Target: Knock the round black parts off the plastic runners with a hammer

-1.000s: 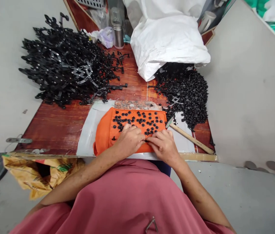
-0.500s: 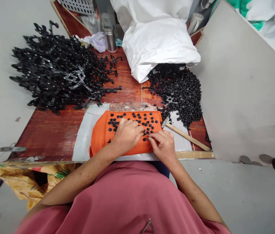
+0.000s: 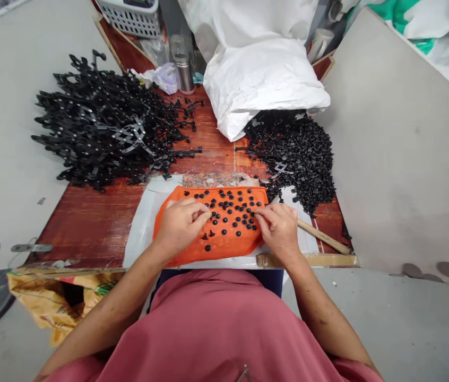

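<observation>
An orange cloth (image 3: 192, 253) lies over a flat work surface, with several small black round studs (image 3: 224, 232) scattered on it. At the cloth's left part is my left hand (image 3: 180, 222), thumb and forefinger pinched together beside a stud. My right hand (image 3: 280, 227) is over the cloth's right edge, its fingertips also pinched, close to another stud. Whatever either pinch holds is too small to make out. Partly behind my right hand lies a hammer (image 3: 324, 237), its wooden handle pointing right and its head mostly hidden.
At the back left rises a big heap of black jointed parts (image 3: 109, 122). Loose black pieces (image 3: 304, 159) pile up at the right, below a white sack (image 3: 264, 79). A steel flask (image 3: 185, 77) and a plastic basket (image 3: 132, 18) stand behind. Grey panels (image 3: 403, 148) flank the red-brown table (image 3: 89, 217).
My left hand has moved left, away from my right hand, uncovering studs in the cloth's middle. My right hand has shifted slightly right. The whole view has moved a little.
</observation>
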